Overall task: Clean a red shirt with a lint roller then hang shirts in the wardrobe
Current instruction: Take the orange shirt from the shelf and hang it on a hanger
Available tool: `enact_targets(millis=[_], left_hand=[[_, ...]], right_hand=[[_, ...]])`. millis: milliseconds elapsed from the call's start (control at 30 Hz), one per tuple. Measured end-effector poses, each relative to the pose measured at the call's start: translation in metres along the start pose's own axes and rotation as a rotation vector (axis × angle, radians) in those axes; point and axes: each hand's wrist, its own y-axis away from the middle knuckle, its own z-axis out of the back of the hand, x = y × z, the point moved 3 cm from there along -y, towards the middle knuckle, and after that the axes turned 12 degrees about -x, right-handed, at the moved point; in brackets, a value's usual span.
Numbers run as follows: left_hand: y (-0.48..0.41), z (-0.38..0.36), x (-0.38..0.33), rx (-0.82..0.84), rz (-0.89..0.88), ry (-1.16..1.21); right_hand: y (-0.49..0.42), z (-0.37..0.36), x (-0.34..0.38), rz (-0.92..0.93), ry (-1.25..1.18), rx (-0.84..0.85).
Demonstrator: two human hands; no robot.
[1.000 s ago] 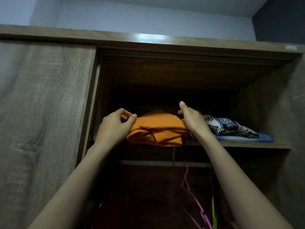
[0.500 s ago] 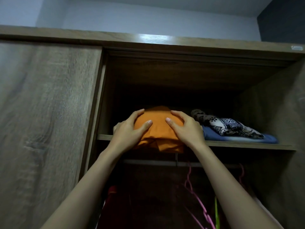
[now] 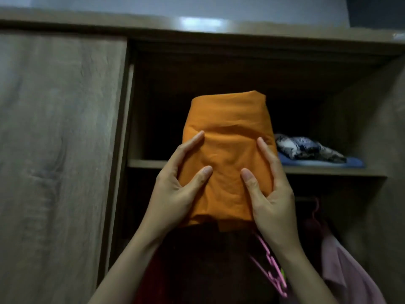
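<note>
A folded orange garment (image 3: 228, 137) is held up in front of the open wardrobe, off the shelf. My left hand (image 3: 177, 191) grips its left side, thumb on the front and fingers along the edge. My right hand (image 3: 271, 198) grips the right side the same way. Behind and below the garment, the wooden shelf (image 3: 149, 163) runs across the wardrobe. A red garment (image 3: 153, 279) hangs in the dark lower section, mostly hidden by my arms. No lint roller is in view.
Folded patterned cloth (image 3: 306, 149) lies on a blue folded item (image 3: 328, 163) at the shelf's right. Pink hangers (image 3: 271, 264) and a pink shirt (image 3: 348, 273) hang below. The closed wardrobe door (image 3: 57, 150) fills the left.
Both hands have pulled the orange garment off the shelf and toward me; it now stands upright between them, larger in view. The picture is blurred by movement.
</note>
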Motion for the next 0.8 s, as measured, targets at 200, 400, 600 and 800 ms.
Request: enact_targets(millis=[200, 400, 600, 800], left_hand=[[0.103, -0.002, -0.007, 0.003, 0.196, 0.068], [0.206, 0.005, 0.014, 0.005, 0.602, 0.056], [0.273, 0.009, 0.059, -0.055, 1.069, -0.023], [0.307, 0.008, 0.087, -0.249, 1.501, 0.075]], right_hand=[[0.095, 0.049, 0.001, -0.163, 0.044, -0.04], [0.188, 0.085, -0.018, -0.52, 0.107, 0.054], [0.245, 0.097, -0.059, -1.001, 0.226, 0.159], [0.285, 0.1, -0.075, -1.016, 0.404, 0.268]])
